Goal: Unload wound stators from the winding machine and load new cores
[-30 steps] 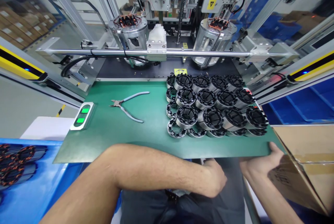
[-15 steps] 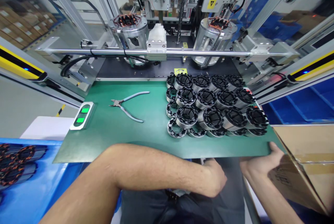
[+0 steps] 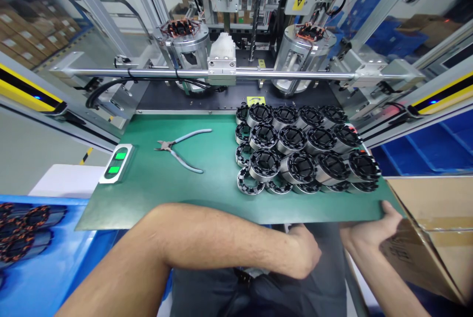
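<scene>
My left forearm crosses low in front of the green table [image 3: 148, 193]. At its end, my left hand [image 3: 305, 250] is curled just under the table's front edge; whatever its fingers hold is hidden. My right hand [image 3: 375, 228] clasps the table's front right corner, thumb on top and the other fingers out of sight below. Nearest to both hands on the table, stacked stator cores [image 3: 299, 166] with black insulators stand in rows, upper ones resting on lower ones. Grey-handled cutting pliers [image 3: 185, 152] lie spread on the left of the table, apart from both hands.
Behind the table stands a winding machine with two metal fixtures [image 3: 188, 46] bearing copper-wound stators. A two-button green-lit box [image 3: 116, 163] sits at the left edge. A blue bin [image 3: 70, 263] with wound stators is at lower left, a cardboard box [image 3: 439, 208] at right.
</scene>
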A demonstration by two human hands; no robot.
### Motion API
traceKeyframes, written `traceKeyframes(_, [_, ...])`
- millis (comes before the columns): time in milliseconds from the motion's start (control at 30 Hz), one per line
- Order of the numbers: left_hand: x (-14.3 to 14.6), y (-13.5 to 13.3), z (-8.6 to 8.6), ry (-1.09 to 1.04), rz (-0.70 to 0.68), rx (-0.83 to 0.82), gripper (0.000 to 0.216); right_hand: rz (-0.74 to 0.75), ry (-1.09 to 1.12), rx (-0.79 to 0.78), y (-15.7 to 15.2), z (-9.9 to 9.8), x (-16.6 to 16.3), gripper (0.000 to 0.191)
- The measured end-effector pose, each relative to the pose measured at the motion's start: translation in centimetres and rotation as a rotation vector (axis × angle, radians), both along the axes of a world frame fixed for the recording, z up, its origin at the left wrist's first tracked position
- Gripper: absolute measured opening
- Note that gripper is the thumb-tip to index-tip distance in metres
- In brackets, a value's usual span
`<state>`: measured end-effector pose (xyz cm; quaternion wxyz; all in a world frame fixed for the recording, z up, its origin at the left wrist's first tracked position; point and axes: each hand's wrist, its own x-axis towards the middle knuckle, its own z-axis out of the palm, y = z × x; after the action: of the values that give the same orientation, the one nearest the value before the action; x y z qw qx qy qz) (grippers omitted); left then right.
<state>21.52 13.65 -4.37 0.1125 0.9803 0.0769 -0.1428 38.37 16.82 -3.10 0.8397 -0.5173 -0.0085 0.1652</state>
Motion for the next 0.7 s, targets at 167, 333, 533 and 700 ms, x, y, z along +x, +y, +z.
traceKeyframes(167, [0.03, -0.05, 0.00, 0.025, 0.003, -0.005, 0.027, 0.015, 0.016, -0.015, -0.13, -0.28, 0.29, 0.016])
traceKeyframes(333, [0.08, -0.01, -0.03, -0.009, 0.043, -0.014, 0.024, 0.017, 0.008, -0.001, -0.12, -0.35, 0.43, 0.016])
traceKeyframes(533, [-0.13, 0.08, 0.48, 0.016, 0.147, -0.091, 0.031, 0.009, -0.002, 0.005, -0.03, -0.22, 0.33, 0.017])
traceKeyframes(700, [-0.32, -0.01, 0.59, 0.005, 0.213, -0.102, 0.028, 0.016, 0.004, -0.003, 0.01, -0.21, 0.27, 0.021])
